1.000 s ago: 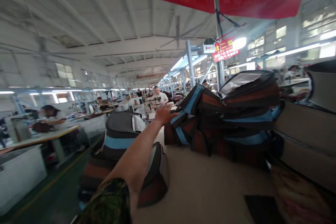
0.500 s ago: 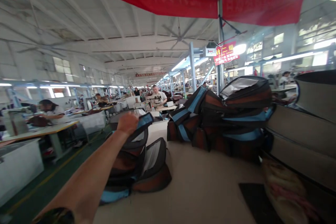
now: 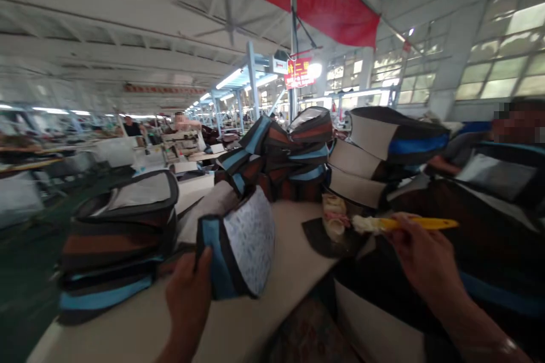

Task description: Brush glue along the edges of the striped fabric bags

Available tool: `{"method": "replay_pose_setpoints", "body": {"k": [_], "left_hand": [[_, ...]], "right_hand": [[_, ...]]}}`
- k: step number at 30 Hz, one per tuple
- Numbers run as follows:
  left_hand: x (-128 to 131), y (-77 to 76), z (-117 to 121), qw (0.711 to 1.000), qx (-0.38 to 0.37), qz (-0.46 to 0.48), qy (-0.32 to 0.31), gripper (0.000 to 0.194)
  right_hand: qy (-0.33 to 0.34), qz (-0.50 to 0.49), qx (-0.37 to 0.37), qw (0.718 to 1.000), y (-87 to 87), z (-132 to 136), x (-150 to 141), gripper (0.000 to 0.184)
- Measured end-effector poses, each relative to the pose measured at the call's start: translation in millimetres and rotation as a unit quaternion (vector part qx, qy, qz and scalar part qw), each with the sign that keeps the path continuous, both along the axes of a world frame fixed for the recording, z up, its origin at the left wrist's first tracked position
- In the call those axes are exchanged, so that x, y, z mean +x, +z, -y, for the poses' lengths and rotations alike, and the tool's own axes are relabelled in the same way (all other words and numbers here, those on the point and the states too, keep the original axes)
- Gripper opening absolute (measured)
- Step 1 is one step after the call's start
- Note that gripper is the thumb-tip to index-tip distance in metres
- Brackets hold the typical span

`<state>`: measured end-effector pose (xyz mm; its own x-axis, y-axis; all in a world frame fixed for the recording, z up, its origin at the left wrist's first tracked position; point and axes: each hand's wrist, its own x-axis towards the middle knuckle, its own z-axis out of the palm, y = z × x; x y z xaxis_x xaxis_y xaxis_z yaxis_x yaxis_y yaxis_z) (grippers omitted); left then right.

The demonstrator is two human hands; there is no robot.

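Speckled white bag panel [image 3: 249,241] with blue edging; yellow spatula [image 3: 419,224], white-smeared tip

head view | faces forward and down | near left hand [image 3: 187,309], right hand [image 3: 426,261] | seems tilted

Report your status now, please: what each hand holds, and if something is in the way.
Left hand holds blue-edged bag panel; right hand holds yellow spatula, white paste on its tip; stacked striped bags behind panel, not in the way.
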<state>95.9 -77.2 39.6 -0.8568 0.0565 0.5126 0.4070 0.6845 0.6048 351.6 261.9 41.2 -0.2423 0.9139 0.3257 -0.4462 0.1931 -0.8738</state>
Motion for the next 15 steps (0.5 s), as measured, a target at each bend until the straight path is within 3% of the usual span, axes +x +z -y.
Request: {"method": "replay_pose_setpoints", "body": {"k": [2, 3, 4, 6, 8, 12, 15], "left_hand": [[29.4, -66.3, -13.4, 0.994, 0.050, 0.044, -0.081, 0.040], [40.5, -91.8, -17.6, 0.988, 0.068, 0.045, -0.130, 0.039], [48.8, -111.1, -19.9, 0.982, 0.075, 0.050, -0.165, 0.038], [57.3, -131.5, -19.2, 0.974, 0.081, 0.060, -0.204, 0.037], [57.6, -133.0, -13.7, 0.976, 0.085, 0.056, -0.193, 0.042], [52.4, -112.6, -4.9, 0.990, 0.100, 0.037, -0.095, 0.076], [50.8, -99.2, -7.2, 0.990, 0.054, 0.048, -0.122, 0.083]], "right_hand": [[-0.020, 0.040, 0.031, 0.999, -9.1, -21.6, -13.4, 0.039], [-0.023, 0.071, 0.047, 0.996, -15.4, -32.9, -21.7, 0.041], [-0.020, 0.104, 0.066, 0.992, -22.6, -43.8, -30.4, 0.043], [0.000, 0.176, 0.111, 0.978, -38.9, -63.6, -47.3, 0.041], [0.026, 0.243, 0.155, 0.957, -55.8, -80.7, -63.6, 0.033], [0.052, 0.340, 0.217, 0.913, -87.8, -107.8, -96.3, 0.023], [0.075, 0.375, 0.251, 0.889, -109.8, -121.8, -118.5, 0.020]]}}
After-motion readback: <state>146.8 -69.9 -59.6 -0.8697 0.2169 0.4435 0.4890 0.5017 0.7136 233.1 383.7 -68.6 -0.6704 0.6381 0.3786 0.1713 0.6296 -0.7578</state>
